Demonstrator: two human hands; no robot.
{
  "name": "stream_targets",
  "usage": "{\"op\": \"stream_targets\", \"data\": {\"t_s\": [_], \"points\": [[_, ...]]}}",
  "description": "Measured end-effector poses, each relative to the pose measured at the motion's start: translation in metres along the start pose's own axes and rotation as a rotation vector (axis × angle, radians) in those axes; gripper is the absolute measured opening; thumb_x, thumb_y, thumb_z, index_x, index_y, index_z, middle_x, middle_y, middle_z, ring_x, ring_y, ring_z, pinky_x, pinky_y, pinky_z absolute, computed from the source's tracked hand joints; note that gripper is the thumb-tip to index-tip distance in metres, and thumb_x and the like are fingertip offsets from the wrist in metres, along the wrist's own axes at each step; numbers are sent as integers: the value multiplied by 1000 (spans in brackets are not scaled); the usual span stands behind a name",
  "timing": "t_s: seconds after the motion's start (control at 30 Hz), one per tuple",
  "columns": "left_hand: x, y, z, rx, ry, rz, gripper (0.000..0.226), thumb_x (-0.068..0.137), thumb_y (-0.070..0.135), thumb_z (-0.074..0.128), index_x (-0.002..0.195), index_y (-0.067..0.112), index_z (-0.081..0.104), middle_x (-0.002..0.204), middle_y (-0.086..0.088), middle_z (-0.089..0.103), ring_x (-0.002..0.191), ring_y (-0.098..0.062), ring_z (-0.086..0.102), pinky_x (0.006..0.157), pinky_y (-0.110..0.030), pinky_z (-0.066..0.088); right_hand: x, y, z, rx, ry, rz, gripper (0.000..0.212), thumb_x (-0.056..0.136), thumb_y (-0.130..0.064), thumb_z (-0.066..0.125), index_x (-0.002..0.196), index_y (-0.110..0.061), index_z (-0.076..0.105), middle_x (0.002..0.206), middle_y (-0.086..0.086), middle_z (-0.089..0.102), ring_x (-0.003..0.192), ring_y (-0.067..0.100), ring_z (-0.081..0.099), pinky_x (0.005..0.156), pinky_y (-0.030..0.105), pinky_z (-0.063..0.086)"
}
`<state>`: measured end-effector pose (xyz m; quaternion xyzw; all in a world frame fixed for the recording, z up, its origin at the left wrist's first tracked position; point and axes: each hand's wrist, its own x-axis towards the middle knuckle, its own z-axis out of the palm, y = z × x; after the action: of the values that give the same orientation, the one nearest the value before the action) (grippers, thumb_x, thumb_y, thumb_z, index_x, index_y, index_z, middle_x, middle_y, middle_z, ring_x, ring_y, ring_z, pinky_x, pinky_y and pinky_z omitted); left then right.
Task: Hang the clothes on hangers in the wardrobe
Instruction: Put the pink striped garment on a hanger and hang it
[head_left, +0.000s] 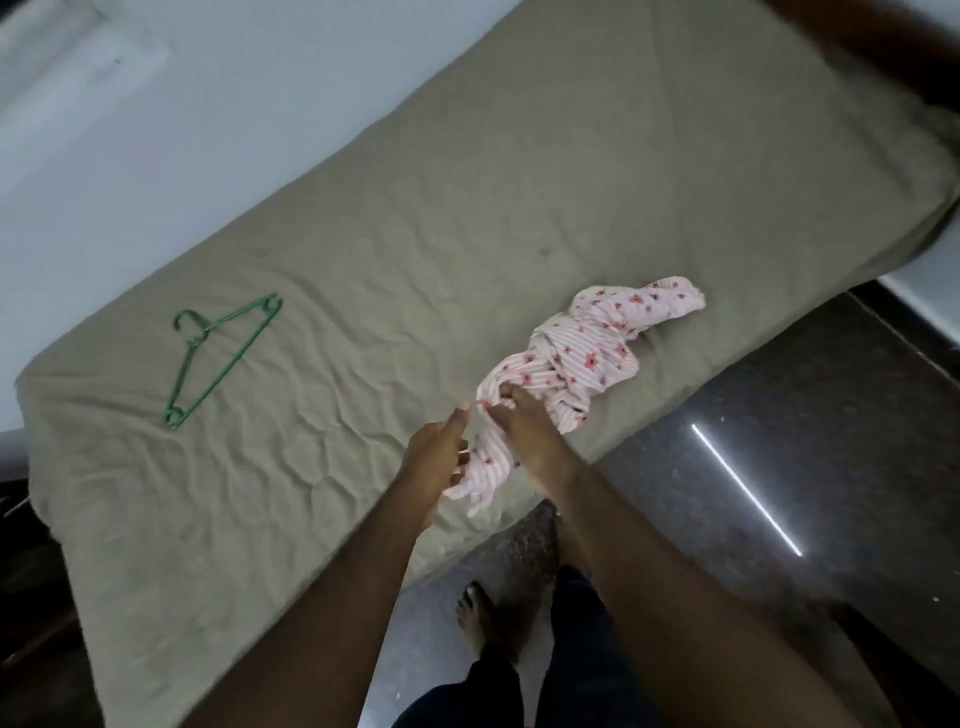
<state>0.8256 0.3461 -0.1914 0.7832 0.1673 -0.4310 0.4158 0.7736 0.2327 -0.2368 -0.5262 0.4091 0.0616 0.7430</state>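
End of garment (571, 358) is partly covered by right hand (524, 436). Fingers (460, 459) of left hand (434, 454) are partly hidden behind garment. The bed (467, 208) is cut off far beyond garment by a dark blur (883, 41).

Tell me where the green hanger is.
In the head view, the green plastic hanger lies flat on the left of the olive bedsheet, apart from the pink floral garment.

Wrinkled matt cloth bedsheet (363, 260), soft cotton garment (571, 358), plastic hanger (218, 358), glossy floor (779, 441)
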Motion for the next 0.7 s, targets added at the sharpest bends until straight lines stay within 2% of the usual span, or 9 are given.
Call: {"op": "stream_targets", "data": {"t_s": [0.07, 0.17, 0.23, 0.3, 0.4, 0.47, 0.57, 0.63, 0.7], "points": [[0, 9, -2, -149, -125, -68, 49, 92, 56, 56, 101, 11, 71, 96, -12, 74, 91, -26, 71, 83, -37, 56, -31, -9, 13, 55, -103, -26, 20, 99, -5, 52, 118, -9, 57, 98, 2, 63, 89, 14, 62, 76, 21, 49], [-11, 27, -7, -240, -262, -47, 28, 93, 32, 62, 83, 9, 74, 84, -13, 73, 73, -24, 71, 72, -32, 55, -62, -10, 32, 155, -164, -73, 31, 92, 3, 45, 108, -13, 66, 93, 7, 69, 90, 23, 67, 80, 35, 52], [-17, 44, -11, -221, -217, 110, 18, 90, 5, 55, 82, 6, 71, 82, -15, 71, 64, -24, 68, 63, -30, 54, -72, -13, 35, 146, -136, -87, 34, 90, 3, 46, 107, -15, 69, 87, 10, 67, 76, 24, 64, 66, 34, 51], [-27, 68, -21, -196, -124, 305, 32, 82, -12, 43, 80, 8, 68, 78, -15, 69, 57, -21, 62, 53, -28, 53, -79, -21, 34, 172, -53, -60, 30, 90, 2, 47, 101, -14, 70, 74, 6, 60, 58, 17, 54, 50, 25, 41], [-61, 109, -48, -228, -217, 543, 34, 77, -24, 39, 81, -1, 63, 73, -14, 61, 56, -18, 58, 50, -22, 49, -85, -20, 36, 272, 181, 0, 20, 92, -6, 53, 108, -14, 62, 82, 8, 64, 64, 21, 59, 57, 30, 45], [-97, 135, -79, -324, -373, 678, 31, 75, -25, 39, 87, -5, 59, 68, -12, 56, 55, -17, 55, 53, -22, 51, -79, -15, 43, 165, 348, -36, 36, 85, -13, 65, 118, -14, 51, 96, 12, 66, 75, 25, 62, 63, 34, 49], [-145, 166, -133, -279, -550, 901, 26, 65, -11, 46, 74, -3, 69, 63, -9, 66, 55, -17, 62, 60, -23, 51, -40, -7, 58, -138, 437, -141, 80, 59, -43, 81, 127, -18, 47, 113, 6, 63, 99, 22, 65, 87, 39, 55], [-166, 177, -175, -332, -605, 961, 32, 58, -1, 43, 63, 7, 74, 62, -6, 68, 56, -16, 64, 61, -22, 52, -27, -24, 83, -242, 490, -182, 78, 58, -53, 71, 127, -20, 53, 114, 9, 66, 105, 27, 65, 93, 41, 53], [-172, 181, -218, -415, -582, 996, 35, 57, 4, 40, 62, 9, 75, 63, -6, 70, 60, -19, 67, 66, -25, 54, -36, -58, 113, -381, 458, -281, 52, 75, -44, 62, 119, -15, 65, 112, 13, 71, 105, 32, 66, 90, 38, 52]]}}
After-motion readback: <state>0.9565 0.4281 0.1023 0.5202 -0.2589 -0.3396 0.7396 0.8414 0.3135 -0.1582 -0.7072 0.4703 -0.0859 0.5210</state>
